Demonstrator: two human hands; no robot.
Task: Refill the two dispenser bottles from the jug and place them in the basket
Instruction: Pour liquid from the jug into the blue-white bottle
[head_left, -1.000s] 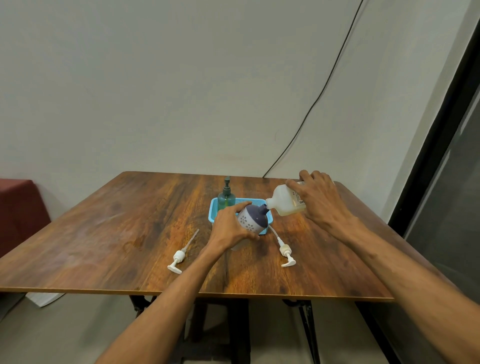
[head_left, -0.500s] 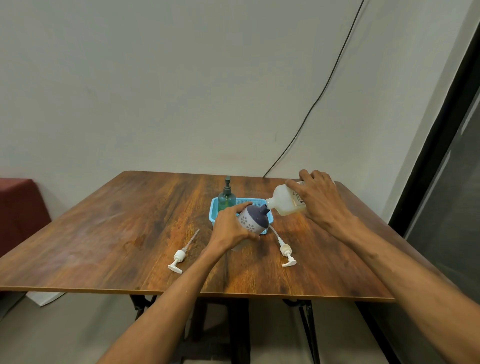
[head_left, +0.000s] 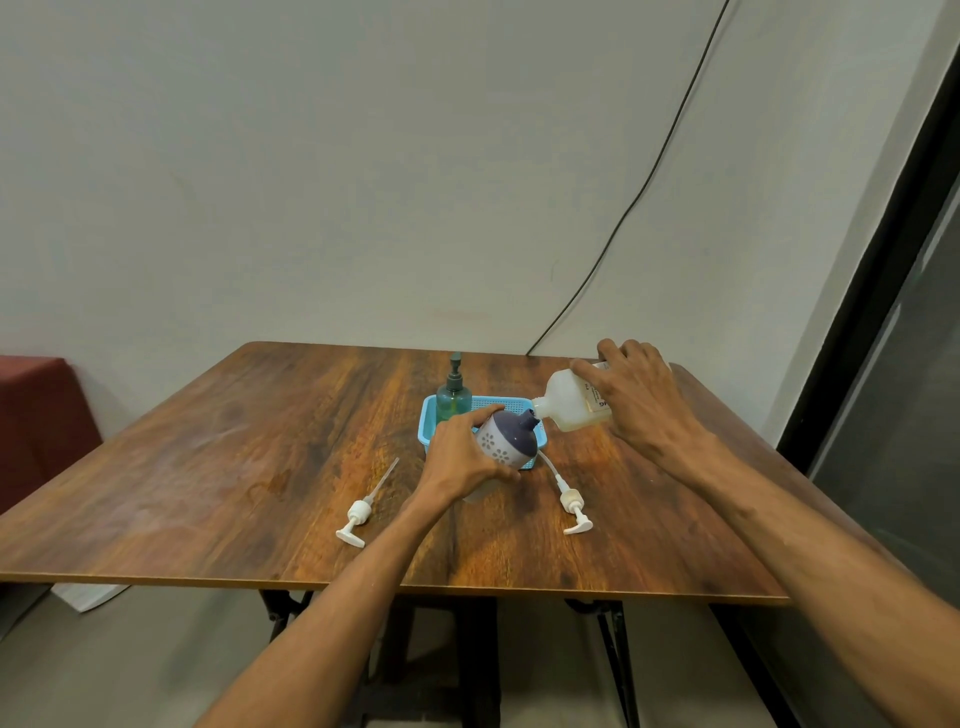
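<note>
Wooden desk (head_left: 208, 467) fills mid-frame. Left hand (head_left: 462, 460) curls its fingers (head_left: 485, 414) round the tilted purple-topped dispenser bottle (head_left: 506, 447) at centre, before the blue basket (head_left: 428, 431); right hand (head_left: 641, 402), palm down, grips the tipped jug (head_left: 569, 410), spout at the bottle's neck.

Two bottles (head_left: 453, 404) (head_left: 503, 448), one jug (head_left: 567, 407), one basket (head_left: 427, 428), two pumps (head_left: 356, 516) (head_left: 573, 505).

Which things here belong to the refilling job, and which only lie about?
Job: jug, purple bottle, blue basket, two loose pumps, perhaps the green bottle inside it.
Lying about: wall cable, red seat, paper on the floor.
</note>
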